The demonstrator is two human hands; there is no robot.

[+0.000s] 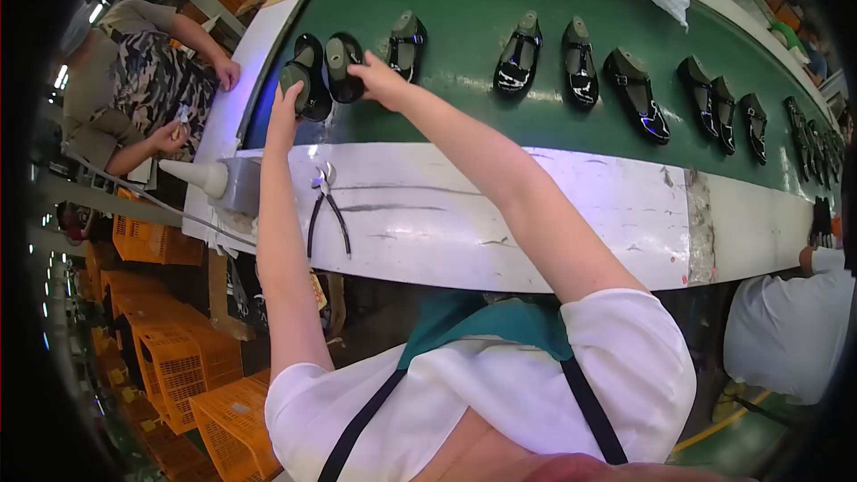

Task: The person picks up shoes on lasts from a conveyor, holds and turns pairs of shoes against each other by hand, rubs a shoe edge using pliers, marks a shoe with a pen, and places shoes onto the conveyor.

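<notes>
Both my arms reach to the far left of the green belt point(464, 120). My left hand point(285, 112) is closed on the heel end of a black shoe point(313, 100) with a green last in it. Beside it, my right hand point(379, 80) grips a second black shoe point(345, 89), whose last is grey-green. Another black shoe point(308, 49) lies partly behind the one at my left hand. Just right of my right hand stands a glossy strapped shoe point(407, 52), not touched by my fingers.
More black shoes point(519, 62) stand along the belt to the right. Pliers point(327, 205) and a white-nozzled bottle point(201, 177) are on the white ledge point(571, 205). A person point(134, 80) is at the left, another point(790, 330) at the right. Orange crates point(183, 357) stand lower left.
</notes>
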